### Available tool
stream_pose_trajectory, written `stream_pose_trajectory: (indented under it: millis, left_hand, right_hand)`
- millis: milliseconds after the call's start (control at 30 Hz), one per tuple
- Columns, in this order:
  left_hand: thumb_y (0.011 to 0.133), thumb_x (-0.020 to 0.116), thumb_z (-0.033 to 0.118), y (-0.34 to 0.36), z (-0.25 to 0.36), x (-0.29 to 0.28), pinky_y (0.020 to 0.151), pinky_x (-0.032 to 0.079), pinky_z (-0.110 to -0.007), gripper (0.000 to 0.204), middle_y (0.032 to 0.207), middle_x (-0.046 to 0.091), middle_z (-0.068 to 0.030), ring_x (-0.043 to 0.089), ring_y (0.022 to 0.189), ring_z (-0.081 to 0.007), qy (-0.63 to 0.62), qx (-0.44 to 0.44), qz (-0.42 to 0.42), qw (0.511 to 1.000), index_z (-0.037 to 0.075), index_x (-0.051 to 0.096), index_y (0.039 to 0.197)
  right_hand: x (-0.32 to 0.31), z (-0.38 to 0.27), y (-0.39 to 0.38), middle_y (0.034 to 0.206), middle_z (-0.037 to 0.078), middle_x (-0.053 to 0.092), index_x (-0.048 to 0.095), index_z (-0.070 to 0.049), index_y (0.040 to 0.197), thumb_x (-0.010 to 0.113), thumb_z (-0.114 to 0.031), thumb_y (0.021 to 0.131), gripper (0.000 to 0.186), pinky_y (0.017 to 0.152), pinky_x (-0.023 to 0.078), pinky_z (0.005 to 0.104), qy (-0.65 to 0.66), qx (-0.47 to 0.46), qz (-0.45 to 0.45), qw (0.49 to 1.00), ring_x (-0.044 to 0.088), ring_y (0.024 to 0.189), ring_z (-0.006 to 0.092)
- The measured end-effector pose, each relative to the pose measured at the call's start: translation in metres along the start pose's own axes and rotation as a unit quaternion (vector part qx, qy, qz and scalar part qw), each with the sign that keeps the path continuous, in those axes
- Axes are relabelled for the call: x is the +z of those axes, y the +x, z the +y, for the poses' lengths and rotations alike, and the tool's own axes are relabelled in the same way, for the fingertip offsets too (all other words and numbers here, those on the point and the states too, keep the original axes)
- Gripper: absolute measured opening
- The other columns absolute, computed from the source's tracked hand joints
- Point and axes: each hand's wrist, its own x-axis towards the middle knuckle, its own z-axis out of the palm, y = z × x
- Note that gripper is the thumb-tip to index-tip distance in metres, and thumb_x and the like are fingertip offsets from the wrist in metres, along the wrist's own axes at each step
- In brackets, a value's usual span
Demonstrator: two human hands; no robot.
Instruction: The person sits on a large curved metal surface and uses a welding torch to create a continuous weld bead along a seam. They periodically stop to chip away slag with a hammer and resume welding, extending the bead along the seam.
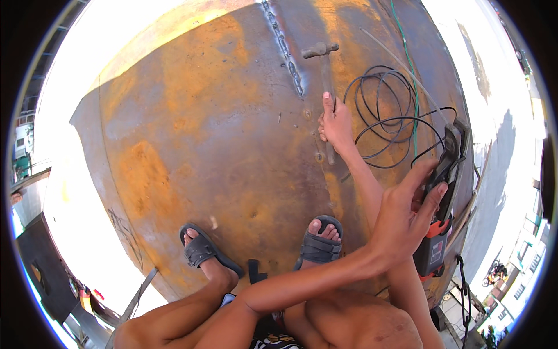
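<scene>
My right hand (336, 122) grips the handle of a hammer (319, 50), whose head points up the rusty steel plate beside a bright weld bead (282, 46). My left hand (410, 215) reaches across my body to the right and is closed on a black electrode holder (450, 145), which has a thin rod (401, 64) extending up and left. Just below that hand is a black and red device (430, 250), partly hidden by my fingers and arm. Small round marks (318, 157) lie along the seam by the hammer handle.
Coiled black cable (386, 81) and a green line (395, 20) lie on the curved rusty surface (157, 174) under my sandalled feet (200, 251). A metal strap (139, 294) is at lower left, a chain (465, 294) at lower right. Bright edges drop toward structures and parked vehicles.
</scene>
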Motion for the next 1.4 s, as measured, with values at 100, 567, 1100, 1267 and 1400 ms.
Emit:
stream_pose_trajectory:
  millis: [100,567,1100,1267,1400]
  left_hand:
    - [0.111,0.063,0.011,-0.001,0.001,-0.004,0.078,0.053,-0.022,0.038,0.113,0.071,-0.0067,0.065,0.095,-0.0062,0.021,-0.003,0.004,1.000,-0.003,0.051,0.144]
    - [0.111,0.063,0.011,0.001,0.001,-0.004,0.074,0.051,-0.022,0.037,0.112,0.070,-0.0054,0.064,0.092,-0.0048,-0.003,0.018,0.016,1.000,-0.003,0.052,0.143]
    - [0.111,0.064,0.013,0.000,0.003,-0.007,0.079,0.055,-0.024,0.040,0.112,0.069,-0.0072,0.068,0.095,-0.0090,-0.006,0.008,0.009,1.000,-0.004,0.051,0.144]
    - [0.111,0.064,0.015,-0.001,0.002,-0.010,0.080,0.055,-0.025,0.042,0.114,0.069,-0.0083,0.069,0.096,-0.0100,-0.011,-0.005,0.021,1.000,-0.004,0.050,0.145]
    - [0.111,0.065,0.015,-0.001,0.005,-0.010,0.079,0.055,-0.025,0.043,0.114,0.069,-0.0091,0.068,0.094,-0.0100,-0.012,-0.018,0.017,1.000,-0.004,0.050,0.145]
  right_hand:
    - [0.002,0.001,0.005,0.063,0.003,0.048,0.050,-0.004,0.097,0.049,-0.053,0.113,0.051,0.040,0.040,0.0334,-0.035,0.038,-0.079,0.996,0.049,0.045,0.0129]
    - [0.001,-0.009,0.016,0.064,0.004,0.049,0.046,-0.007,0.095,0.049,-0.053,0.113,0.050,0.041,0.038,0.0332,-0.103,0.012,-0.041,0.994,0.048,0.045,0.0127]
    - [-0.001,-0.002,-0.001,0.063,0.000,0.043,0.048,-0.007,0.098,0.049,-0.052,0.114,0.048,0.042,0.037,0.0300,-0.105,-0.019,-0.019,0.994,0.043,0.047,0.0096]
    - [-0.005,0.011,-0.006,0.064,0.009,0.055,0.053,-0.002,0.095,0.051,-0.050,0.114,0.052,0.046,0.045,0.0387,-0.276,-0.089,-0.052,0.956,0.057,0.047,0.0189]
    - [0.025,0.019,-0.016,0.064,0.016,0.059,0.054,0.001,0.092,0.051,-0.048,0.113,0.054,0.057,0.049,0.0468,-0.217,-0.109,0.023,0.970,0.063,0.051,0.0297]
